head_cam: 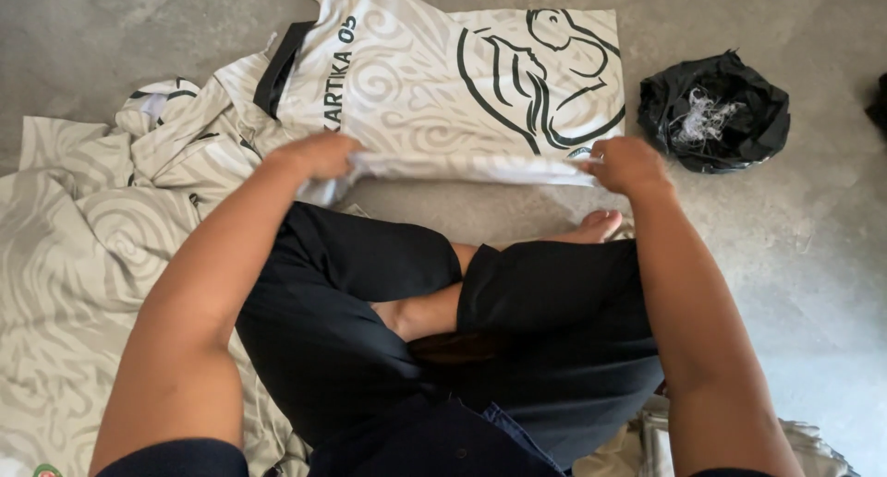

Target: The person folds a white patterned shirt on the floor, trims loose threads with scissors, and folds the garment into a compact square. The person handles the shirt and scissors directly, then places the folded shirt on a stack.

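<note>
Down on the grey concrete floor (813, 255) we go, and the person sits cross-legged in dark trousers (351, 320), one bare foot (596, 226) poking out toward the middle. Both arms reach forward to a white shirt (443, 80) with a pale swirl pattern, lying flat on the floor right in front of the knees. It carries a dark line drawing on its right half and a black cuff (277, 57) on the sleeve at its left.

The left hand (314, 154) clamps down on the near edge of the shirt at its left end, fingers curled around the cloth, which bunches under the grip. The right hand (628, 163) pinches the same near edge at its right corner, fingers closed on the hem. Between the 2 hands the edge runs fairly straight, with a thin fold of cloth showing along it.

Off to the left, more cloth (74, 255) of the same pale swirl pattern sprawls in a loose heap across the floor, reaching up to the shirt's sleeve. Over on the right, near the right hand but apart from the shirt, sits a crumpled black plastic bag (716, 112) with a tangle of pale threads (702, 117) lying in it. At the bottom right edge, a bit of pale cloth (804, 445) peeks out behind the leg.
</note>
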